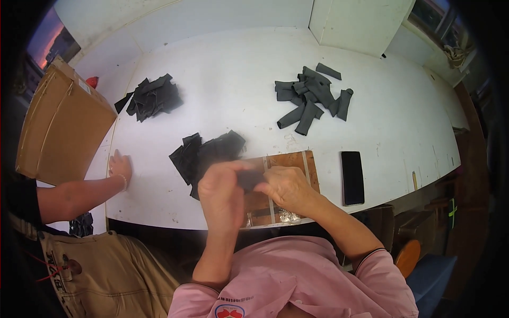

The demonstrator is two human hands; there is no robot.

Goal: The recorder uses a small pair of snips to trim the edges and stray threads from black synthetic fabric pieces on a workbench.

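Note:
My left hand (220, 185) and my right hand (289, 186) are closed on a dark cloth piece (251, 180) stretched between them, blurred by motion. They hold it above a brown board (314, 177) with strips of clear tape, at the table's near edge. Right beside my left hand lies a heap of flat black pieces (186, 159), partly hidden by that hand. Farther back on the right is a loose pile of dark grey cloth tubes (313, 95), some showing open ends. Another heap of flat black pieces (154, 98) sits at the back left.
A black phone (352, 177) lies to the right of the board on the white table (228, 85). At the left stands a large cardboard box (69, 127). Another person's hand (121, 168) rests on the table's left side. A white cabinet (358, 26) stands at the back right.

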